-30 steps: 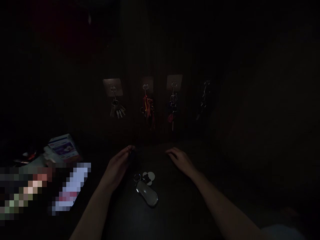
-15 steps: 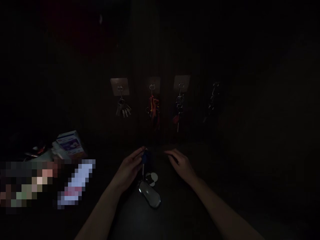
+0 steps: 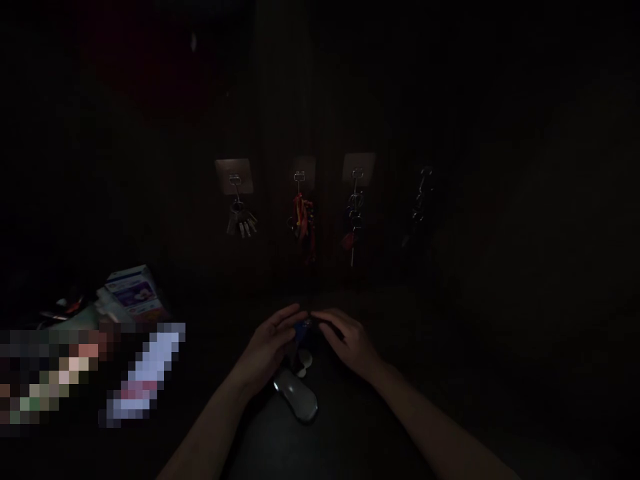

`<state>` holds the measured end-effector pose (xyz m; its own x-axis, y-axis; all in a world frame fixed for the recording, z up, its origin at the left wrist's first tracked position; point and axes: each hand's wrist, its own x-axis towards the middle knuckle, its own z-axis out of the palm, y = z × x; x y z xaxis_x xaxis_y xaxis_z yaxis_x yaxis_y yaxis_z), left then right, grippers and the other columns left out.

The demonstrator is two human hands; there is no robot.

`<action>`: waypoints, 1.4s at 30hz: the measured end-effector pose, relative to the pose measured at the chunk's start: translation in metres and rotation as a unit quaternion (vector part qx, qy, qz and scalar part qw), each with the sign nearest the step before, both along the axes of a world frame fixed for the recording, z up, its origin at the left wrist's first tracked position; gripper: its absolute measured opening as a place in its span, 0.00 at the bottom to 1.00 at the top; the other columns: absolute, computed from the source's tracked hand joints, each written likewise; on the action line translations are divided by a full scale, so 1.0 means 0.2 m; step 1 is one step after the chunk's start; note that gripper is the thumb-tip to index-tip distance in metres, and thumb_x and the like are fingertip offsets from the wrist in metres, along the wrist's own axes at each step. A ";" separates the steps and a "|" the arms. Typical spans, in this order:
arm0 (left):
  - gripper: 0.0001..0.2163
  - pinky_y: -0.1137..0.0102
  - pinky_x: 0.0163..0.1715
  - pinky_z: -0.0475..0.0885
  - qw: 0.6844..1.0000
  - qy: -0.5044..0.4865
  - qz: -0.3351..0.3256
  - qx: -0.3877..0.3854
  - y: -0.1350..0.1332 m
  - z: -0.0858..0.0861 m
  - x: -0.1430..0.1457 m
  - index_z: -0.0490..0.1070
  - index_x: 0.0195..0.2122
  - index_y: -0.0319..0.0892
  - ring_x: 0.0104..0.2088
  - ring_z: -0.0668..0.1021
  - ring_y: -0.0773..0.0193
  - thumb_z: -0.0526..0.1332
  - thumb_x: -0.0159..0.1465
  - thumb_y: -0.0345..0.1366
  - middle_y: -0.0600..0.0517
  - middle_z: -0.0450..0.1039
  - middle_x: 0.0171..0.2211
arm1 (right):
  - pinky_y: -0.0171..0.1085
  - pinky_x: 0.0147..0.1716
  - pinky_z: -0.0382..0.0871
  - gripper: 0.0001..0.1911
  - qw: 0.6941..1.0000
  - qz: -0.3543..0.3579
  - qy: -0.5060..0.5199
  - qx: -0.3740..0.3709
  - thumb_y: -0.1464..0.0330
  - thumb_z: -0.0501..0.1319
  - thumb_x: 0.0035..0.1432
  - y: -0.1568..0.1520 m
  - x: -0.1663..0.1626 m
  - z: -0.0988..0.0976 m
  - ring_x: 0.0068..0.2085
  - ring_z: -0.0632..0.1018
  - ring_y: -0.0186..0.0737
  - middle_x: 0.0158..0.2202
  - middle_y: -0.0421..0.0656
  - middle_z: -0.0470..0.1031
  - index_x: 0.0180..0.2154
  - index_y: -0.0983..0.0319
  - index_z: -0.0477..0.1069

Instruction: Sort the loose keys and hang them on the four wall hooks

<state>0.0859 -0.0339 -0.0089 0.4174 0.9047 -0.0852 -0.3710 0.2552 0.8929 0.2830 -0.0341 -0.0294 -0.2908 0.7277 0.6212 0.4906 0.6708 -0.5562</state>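
The scene is very dark. My left hand [image 3: 270, 347] and my right hand [image 3: 347, 343] meet over a dark surface, both pinching a small blue key item [image 3: 303, 328] between their fingertips. Just below the hands lies a silver oval key fob [image 3: 296, 395] with a white round tag [image 3: 303, 361] on its ring. On the wall beyond, adhesive hooks carry key bunches: a silver bunch [image 3: 240, 220], a bunch with red and orange tags [image 3: 301, 220], a bunch with a long key [image 3: 354, 220] and a faint chain [image 3: 420, 197].
A small white and purple box [image 3: 133, 293] lies at the left among other clutter. A blurred-out patch covers the lower left. The surface to the right fades into darkness.
My left hand lifted the blue key item off the surface. My right hand moved left and closed on it, so both hands now meet above the fob.
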 end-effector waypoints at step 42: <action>0.10 0.66 0.44 0.70 0.896 0.311 0.223 0.225 0.15 -0.21 -0.11 0.71 0.39 0.43 0.40 0.79 0.60 0.56 0.58 0.38 0.51 0.78 0.36 | 0.40 0.46 0.65 0.10 0.837 -0.012 0.475 -0.274 0.61 0.68 0.43 0.07 0.14 0.08 0.44 0.76 0.44 0.39 0.43 0.79 0.30 0.59 0.78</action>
<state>0.0636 -0.0033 -0.0503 0.0048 0.9710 0.2392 0.2584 -0.2323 0.9377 0.3119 -0.0194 -0.0130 0.1630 0.9772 0.1362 -0.3367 0.1848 -0.9233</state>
